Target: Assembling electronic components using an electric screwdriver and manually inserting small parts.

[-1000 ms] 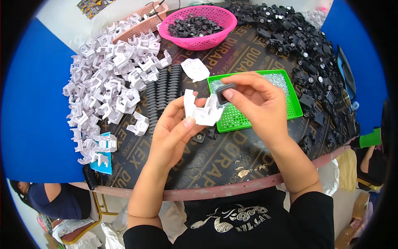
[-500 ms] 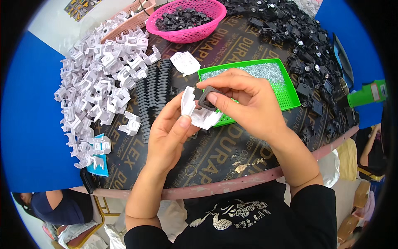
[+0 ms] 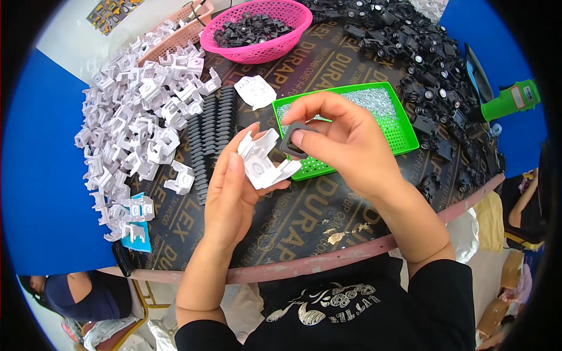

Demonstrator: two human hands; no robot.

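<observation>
Left hand [image 3: 234, 193] grips a white plastic bracket [image 3: 261, 162]; right hand [image 3: 345, 140], at its three o'clock, pinches a dark square ring [image 3: 293, 139]; green tray [image 3: 404, 131] behind.

Black top w/ white graphic print on chest; black sleeves pushed up, forearms bare.

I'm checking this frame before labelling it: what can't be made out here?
Head view:
- Black frame piece: partly hidden by the right hand fingers.
- White bracket: its underside is covered by the left hand.
- Contents of the green tray: too small to tell apart.
- Pink basket: top cut off by the picture edge.
</observation>
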